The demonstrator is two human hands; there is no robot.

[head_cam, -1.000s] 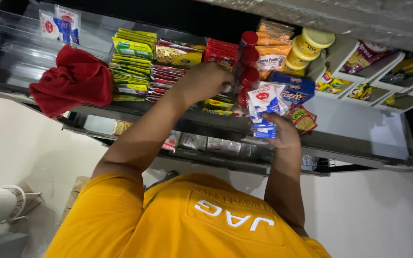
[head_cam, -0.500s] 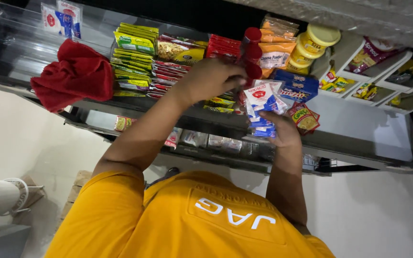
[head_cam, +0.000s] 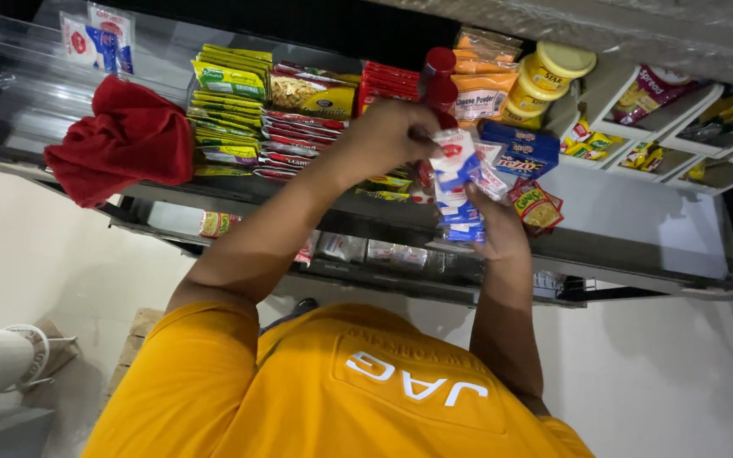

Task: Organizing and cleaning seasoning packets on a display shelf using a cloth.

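Both my arms reach to a grey shelf (head_cam: 638,212) stocked with snack packets. My right hand (head_cam: 492,227) holds a bundle of small white, blue and red sachets (head_cam: 456,182) from below. My left hand (head_cam: 383,136) pinches the top white sachet of that bundle. Just behind the hands stand red-capped bottles (head_cam: 439,72), a blue box (head_cam: 521,148) and a small yellow-red packet (head_cam: 538,208). My orange shirt (head_cam: 341,390) fills the bottom of the view.
A red cloth (head_cam: 120,140) lies on the shelf at the left. Rows of yellow-green packets (head_cam: 229,93), red packets (head_cam: 299,136), orange pouches (head_cam: 481,85) and yellow jars (head_cam: 551,72) fill the shelf. A lower shelf (head_cam: 366,250) holds more packets. A white cup (head_cam: 6,360) stands at the lower left.
My left hand has shifted right onto the top of the sachet bundle. My right hand has lifted the bundle slightly up and to the left.
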